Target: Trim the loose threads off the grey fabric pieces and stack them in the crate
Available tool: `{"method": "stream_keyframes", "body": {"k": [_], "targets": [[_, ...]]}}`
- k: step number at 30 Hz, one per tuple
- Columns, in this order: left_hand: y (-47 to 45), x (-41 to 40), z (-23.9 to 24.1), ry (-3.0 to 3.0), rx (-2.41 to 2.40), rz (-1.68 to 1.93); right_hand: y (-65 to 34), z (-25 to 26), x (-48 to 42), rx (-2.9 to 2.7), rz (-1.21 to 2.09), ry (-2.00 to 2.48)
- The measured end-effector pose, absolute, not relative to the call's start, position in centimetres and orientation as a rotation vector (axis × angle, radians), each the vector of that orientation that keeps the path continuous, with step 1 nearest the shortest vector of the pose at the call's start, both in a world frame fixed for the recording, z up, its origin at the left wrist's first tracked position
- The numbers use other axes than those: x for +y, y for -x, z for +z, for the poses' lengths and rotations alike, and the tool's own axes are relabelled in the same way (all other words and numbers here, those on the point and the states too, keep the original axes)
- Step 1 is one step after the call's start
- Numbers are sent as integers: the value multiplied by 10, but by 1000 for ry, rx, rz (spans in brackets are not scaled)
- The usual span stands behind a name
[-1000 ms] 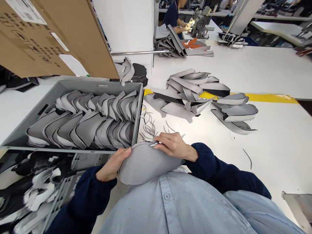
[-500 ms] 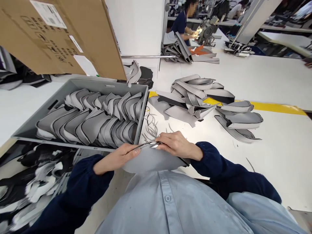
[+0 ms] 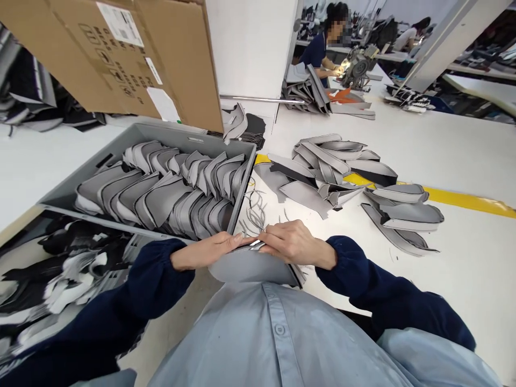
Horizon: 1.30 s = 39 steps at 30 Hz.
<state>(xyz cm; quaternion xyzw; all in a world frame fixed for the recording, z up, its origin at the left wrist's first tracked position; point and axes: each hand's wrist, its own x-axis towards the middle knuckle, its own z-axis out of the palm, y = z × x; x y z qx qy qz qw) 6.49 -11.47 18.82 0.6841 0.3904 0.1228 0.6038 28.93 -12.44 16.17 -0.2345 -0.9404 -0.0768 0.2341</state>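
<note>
My left hand (image 3: pixel 207 250) pinches the top edge of a grey fabric piece (image 3: pixel 252 267) held close to my chest. Fingers closed, my right hand (image 3: pixel 292 243) grips small metal scissors (image 3: pixel 255 244) whose tips sit at that same edge, right beside my left fingertips. Thin grey trimmed strips (image 3: pixel 253 212) lie on the white table (image 3: pixel 463 252) just beyond my hands. Most of the fabric piece is hidden behind my shirt.
A grey bin (image 3: pixel 141 134) packed with several grey shaped pieces stands at left. A cardboard box (image 3: pixel 121 54) leans above it. Loose grey pieces (image 3: pixel 330 172) are heaped at centre and right. A person sits at a sewing machine (image 3: pixel 355 64) far back. Black-and-white parts (image 3: pixel 48 279) lie lower left.
The grey piece has tipped flatter and sunk closer to my chest. My left hand slid along its edge toward the scissors. The view has shifted so everything sits further right.
</note>
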Motion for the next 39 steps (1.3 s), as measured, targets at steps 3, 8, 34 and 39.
{"method": "stream_keyframes", "body": {"k": [3,8,34,39], "targets": [[-67,-116,187,-1431,963,310,-287,161,-124,-2561,-233,626],[-68,-117,177,-1298,1081,269,-279,160,-123,-2556,-234,531],[-32,-131,128,-2686,836,843,-307,111,-111,-1944,996,821],[-35,-126,132,-2771,832,880,-299,111,-117,-1928,774,853]]}}
